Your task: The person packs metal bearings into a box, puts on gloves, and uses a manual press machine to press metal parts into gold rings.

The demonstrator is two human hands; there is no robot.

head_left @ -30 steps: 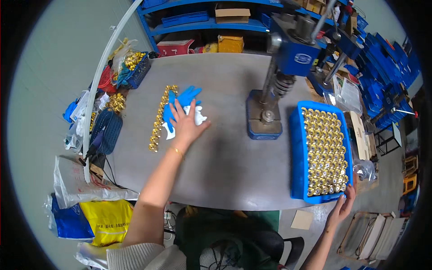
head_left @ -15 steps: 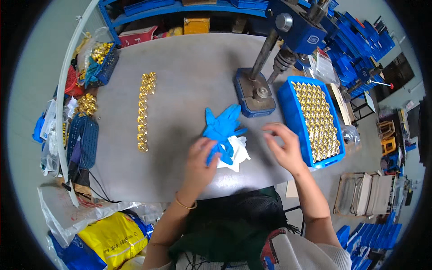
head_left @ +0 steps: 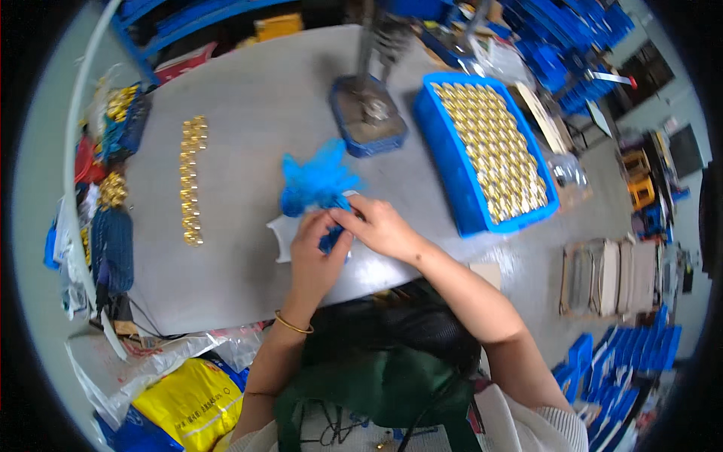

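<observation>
1. Now both hands meet at the near table edge: left hand (head_left: 315,256) and right hand (head_left: 380,226) pinch the same blue gloves (head_left: 320,181), a crumpled bunch lying on the grey table (head_left: 248,113).
2. Left fingers curled narrow on the lower end of the bunch; right fingers closed on it from the side. Exact fingertip grip blurred.
3. White sheet (head_left: 285,235) lies under the left hand, partly hidden.
4. Gold row (head_left: 191,181) sits left, well apart. Blue tray (head_left: 489,154) of gold parts sits right, near the right wrist. Press base (head_left: 369,117) stands just behind the bunch.
5. Risk: bunch is loose and floppy, so a tug could drop a piece off the near edge.
6. Risk: a wide right elbow swing could knock the tray and spill parts.
7. Risk: dragging cloth leftward could scatter the row.
</observation>
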